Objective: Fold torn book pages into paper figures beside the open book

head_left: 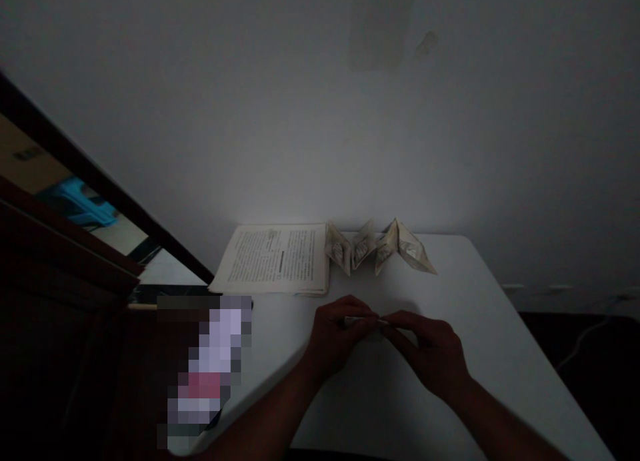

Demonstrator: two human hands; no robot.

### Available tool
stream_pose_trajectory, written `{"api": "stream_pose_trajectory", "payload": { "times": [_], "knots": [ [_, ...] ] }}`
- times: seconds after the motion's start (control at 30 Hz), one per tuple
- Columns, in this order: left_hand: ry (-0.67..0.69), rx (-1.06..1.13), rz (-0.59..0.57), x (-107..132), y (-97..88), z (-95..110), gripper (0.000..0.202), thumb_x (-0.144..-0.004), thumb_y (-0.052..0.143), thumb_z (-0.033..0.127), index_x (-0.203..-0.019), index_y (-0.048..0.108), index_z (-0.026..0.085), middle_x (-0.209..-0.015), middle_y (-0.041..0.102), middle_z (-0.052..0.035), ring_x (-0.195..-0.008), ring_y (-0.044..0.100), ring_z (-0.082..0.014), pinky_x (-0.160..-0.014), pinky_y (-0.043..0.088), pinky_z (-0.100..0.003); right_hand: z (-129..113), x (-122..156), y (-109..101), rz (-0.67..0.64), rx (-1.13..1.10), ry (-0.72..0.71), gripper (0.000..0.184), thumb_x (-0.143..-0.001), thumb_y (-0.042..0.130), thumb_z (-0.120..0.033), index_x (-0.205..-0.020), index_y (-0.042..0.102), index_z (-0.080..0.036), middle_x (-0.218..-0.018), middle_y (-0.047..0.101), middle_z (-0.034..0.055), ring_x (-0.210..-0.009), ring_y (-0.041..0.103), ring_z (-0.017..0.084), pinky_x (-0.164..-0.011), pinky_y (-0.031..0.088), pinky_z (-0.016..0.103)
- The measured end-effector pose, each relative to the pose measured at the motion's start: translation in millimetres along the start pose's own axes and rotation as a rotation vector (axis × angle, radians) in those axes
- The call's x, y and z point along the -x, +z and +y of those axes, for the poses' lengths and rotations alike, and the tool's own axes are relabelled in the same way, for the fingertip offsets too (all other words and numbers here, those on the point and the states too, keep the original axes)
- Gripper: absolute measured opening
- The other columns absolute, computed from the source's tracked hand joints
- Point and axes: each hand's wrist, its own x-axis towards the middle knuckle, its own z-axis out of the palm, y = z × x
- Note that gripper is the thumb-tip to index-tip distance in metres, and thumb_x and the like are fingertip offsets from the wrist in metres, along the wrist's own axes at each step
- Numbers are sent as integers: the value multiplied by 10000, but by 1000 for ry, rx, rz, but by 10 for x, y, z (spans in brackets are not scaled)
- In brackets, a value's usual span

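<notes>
Over the middle of the white table, my left hand point(345, 324) and my right hand point(425, 338) meet, both closed on one small folded piece of paper point(354, 321). Thumbs and forefingers pinch it from either side. Most of the paper is hidden by my fingers, so its full shape cannot be made out. Just beyond my hands stand several folded paper pieces point(363, 246) in a zigzag row, printed text showing on them. To their left lies a stack of printed pages point(275, 258), its top sheet covered in lines of text.
The white table point(500, 354) stands against a pale wall point(300, 114). A pixelated, blurred-out object point(215, 354) is at the table's left edge. Farther left are a dark-framed mirror point(110, 194) reflecting a blue stool, and dark wood. A white cable point(583, 338) hangs at the right.
</notes>
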Motion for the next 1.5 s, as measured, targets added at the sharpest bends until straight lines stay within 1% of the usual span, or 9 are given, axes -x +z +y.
{"api": "stream_pose_trajectory", "payload": {
  "times": [0.17, 0.3, 0.47, 0.53, 0.6, 0.7, 0.87, 1.17, 1.5],
  "knots": [
    [-46, -7, 26, -10, 19, -6, 70, -693, 730, 232, -728, 742, 173, -711, 657, -32, -662, 604, -133, -612, 455, -220, 19, 14, 1, 35, 29, 52, 67, -770, 653, -249, -746, 715, -239, -689, 731, -24, -540, 664, 126, -562, 526, 185],
    [-131, -146, 3, 3, 19, 5, 143, -711, 710, 296, -733, 745, 159, -660, 679, -32, -600, 592, -130, -572, 428, -213, 69, 21, -31, 47, 29, 92, 80, -756, 659, -262, -711, 718, -231, -647, 722, -14, -543, 662, 133, -551, 516, 191],
    [-179, -244, -171, 4, -50, 65, 297, -836, 549, 362, -817, 738, 134, -609, 648, -10, -547, 545, -107, -538, 388, -197, 158, 9, -63, 13, -117, 216, 127, -739, 668, -295, -666, 712, -200, -604, 704, 11, -524, 645, 144, -509, 511, 207],
    [-182, -250, -275, -8, -91, 89, 334, -861, 506, 362, -797, 727, 120, -604, 630, -3, -553, 536, -102, -535, 379, -188, 199, 12, -58, -6, -192, 283, 136, -730, 677, -303, -663, 708, -189, -585, 694, 16, -509, 637, 147, -487, 507, 210],
    [-183, -258, -316, -18, -123, 95, 344, -863, 497, 360, -762, 714, 114, -590, 609, 5, -548, 525, -96, -530, 369, -184, 233, 18, -47, -31, -262, 331, 140, -721, 687, -311, -667, 705, -183, -574, 688, 18, -502, 631, 147, -475, 504, 211],
    [-221, -221, -301, -19, -141, 56, 327, -841, 529, 367, -722, 699, 115, -580, 606, 7, -539, 533, -94, -531, 380, -182, 256, 26, -35, -53, -343, 395, 148, -702, 703, -316, -648, 696, -179, -543, 673, 14, -481, 617, 142, -462, 501, 212],
    [-399, -78, -240, 3, -114, -26, 381, -753, 619, 445, -582, 645, 106, -486, 588, 0, -435, 529, -98, -432, 372, -180, 277, 20, -45, -35, -450, 478, 159, -663, 730, -315, -611, 680, -173, -524, 660, 9, -470, 601, 131, -451, 494, 206],
    [-438, 54, -175, 26, -78, -27, 291, -646, 726, 387, -609, 656, 107, -532, 630, -7, -471, 565, -115, -484, 427, -215, 293, 2, -41, -27, -444, 481, 185, -661, 725, -337, -622, 684, -161, -548, 676, 27, -485, 615, 152, -463, 507, 233],
    [-428, 2, -144, 40, -55, -27, 232, -664, 713, 324, -603, 624, 119, -509, 595, 19, -461, 538, -96, -468, 403, -195, 299, -5, -57, 5, -404, 470, 183, -655, 726, -332, -612, 681, -159, -533, 661, 19, -472, 604, 147, -454, 500, 229]
  ]
}}
